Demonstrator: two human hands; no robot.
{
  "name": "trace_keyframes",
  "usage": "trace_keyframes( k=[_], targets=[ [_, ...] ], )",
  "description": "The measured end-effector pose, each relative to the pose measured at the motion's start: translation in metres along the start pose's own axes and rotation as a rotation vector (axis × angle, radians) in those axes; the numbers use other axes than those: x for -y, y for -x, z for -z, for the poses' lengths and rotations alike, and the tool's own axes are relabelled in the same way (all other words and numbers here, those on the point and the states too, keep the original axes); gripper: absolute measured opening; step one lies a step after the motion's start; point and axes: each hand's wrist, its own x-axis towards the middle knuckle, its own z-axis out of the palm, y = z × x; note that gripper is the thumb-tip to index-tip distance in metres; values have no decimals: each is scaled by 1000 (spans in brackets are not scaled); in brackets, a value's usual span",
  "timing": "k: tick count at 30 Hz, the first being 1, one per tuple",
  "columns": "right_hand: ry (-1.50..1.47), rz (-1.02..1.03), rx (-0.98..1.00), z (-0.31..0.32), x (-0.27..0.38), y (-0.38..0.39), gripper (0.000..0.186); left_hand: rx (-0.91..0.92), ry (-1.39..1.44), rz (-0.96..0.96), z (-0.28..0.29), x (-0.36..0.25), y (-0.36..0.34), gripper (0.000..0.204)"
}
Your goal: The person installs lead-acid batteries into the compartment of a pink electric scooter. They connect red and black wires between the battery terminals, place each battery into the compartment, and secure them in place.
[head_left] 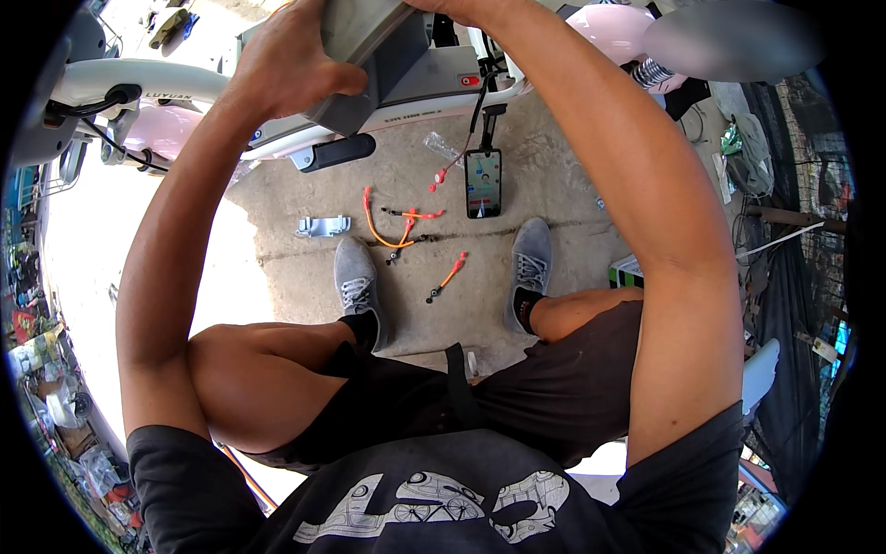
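At the top, my left hand [295, 60] grips a grey box-like piece [360, 32], thumb along its side, fingers partly cropped. My right hand [443, 9] is on the same piece farther right, mostly cut off by the frame's edge. The piece sits over a darker grey housing [411, 78] with a red switch, on a white two-wheeler frame [180, 78] with pink panels. A phone [484, 183] on a black holder lies below it. Short orange cables [392, 235] with red and black ends lie on the concrete floor, beside a pale metal bracket [323, 225].
My shoes [355, 286] stand on the concrete below the cables. A clear plastic bottle [443, 148] lies near the frame. Grey bags [748, 162] and dark netting [798, 305] are at the right, assorted clutter [65, 406] along the left. A green box [625, 272] is by my right leg.
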Motion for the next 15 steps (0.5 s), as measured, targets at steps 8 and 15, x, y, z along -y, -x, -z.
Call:
trace_keyframes(
  k=[8,15],
  targets=[
    [-40,-10,18,1,0,0,47,-6,-5,-10,-2,2,0,110],
    [-16,-12,8,1,0,-1,53,-3,-5,-10,-1,2,0,110]
  ],
)
